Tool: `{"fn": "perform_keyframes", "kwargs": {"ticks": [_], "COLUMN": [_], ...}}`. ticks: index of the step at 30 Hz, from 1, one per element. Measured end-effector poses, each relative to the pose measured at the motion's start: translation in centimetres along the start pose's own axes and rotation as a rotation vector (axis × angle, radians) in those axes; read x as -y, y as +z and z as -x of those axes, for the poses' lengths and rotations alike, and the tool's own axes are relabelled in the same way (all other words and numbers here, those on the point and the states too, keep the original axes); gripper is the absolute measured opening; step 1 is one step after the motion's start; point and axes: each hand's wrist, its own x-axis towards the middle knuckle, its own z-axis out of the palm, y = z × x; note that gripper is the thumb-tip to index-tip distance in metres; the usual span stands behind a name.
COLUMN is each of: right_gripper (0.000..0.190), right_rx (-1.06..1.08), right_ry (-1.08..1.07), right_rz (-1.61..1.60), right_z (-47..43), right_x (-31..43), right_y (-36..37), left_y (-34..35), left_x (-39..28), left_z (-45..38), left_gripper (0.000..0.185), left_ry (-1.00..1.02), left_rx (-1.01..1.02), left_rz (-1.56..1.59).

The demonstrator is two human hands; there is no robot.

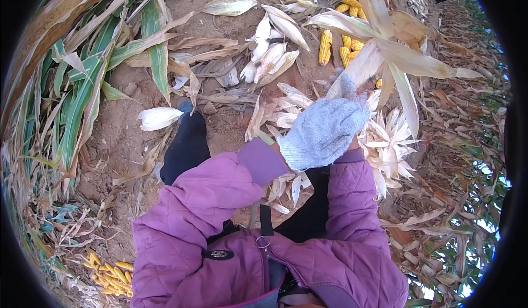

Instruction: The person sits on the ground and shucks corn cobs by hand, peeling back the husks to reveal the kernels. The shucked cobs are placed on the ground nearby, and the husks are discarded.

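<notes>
My left hand [324, 132], in a pale grey knitted glove, lies across my right hand, its fingers curled and their tips hidden. Of my right hand [350, 86] only blurred gloved fingers show beyond it, against the lower end of a large dry corn husk [363, 62]. The husk's long leaves fan out up and to the right. Whether an ear is inside the hands cannot be seen. Below and beside the hands lie pale peeled husks [387, 141]. Husked yellow corn ears [325, 47] lie on the soil just past the held husk.
Green and dry corn stalks [88, 89] are heaped at the left. Unopened-looking ears in husks [270, 60] lie ahead on bare soil. Another pile of yellow ears [113, 277] is at the lower left. Dry leaves [445, 143] cover the right side. My dark-clad leg [187, 143] extends forward.
</notes>
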Motion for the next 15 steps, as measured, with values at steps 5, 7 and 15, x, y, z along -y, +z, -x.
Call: {"fn": "perform_keyframes", "kwargs": {"ticks": [5, 7, 15], "right_gripper": [0.060, 0.063, 0.078], "right_rx": [0.029, 0.066, 0.316], "right_ry": [0.056, 0.120, 0.371], "right_rz": [0.551, 0.781, 0.942], "right_z": [1.5, 2.8, 4.1], "right_x": [-2.8, -4.4, -13.7], "right_y": [6.7, 9.2, 11.4], "left_y": [-0.9, -1.2, -1.8], "left_x": [0.2, 0.6, 0.7], "left_z": [-0.3, 0.1, 0.1], "left_gripper": [0.048, 0.047, 0.048], "left_ry": [-0.072, -0.127, -0.202], "left_rx": [0.050, 0.042, 0.050], "left_rz": [0.004, -0.010, -0.021]}}
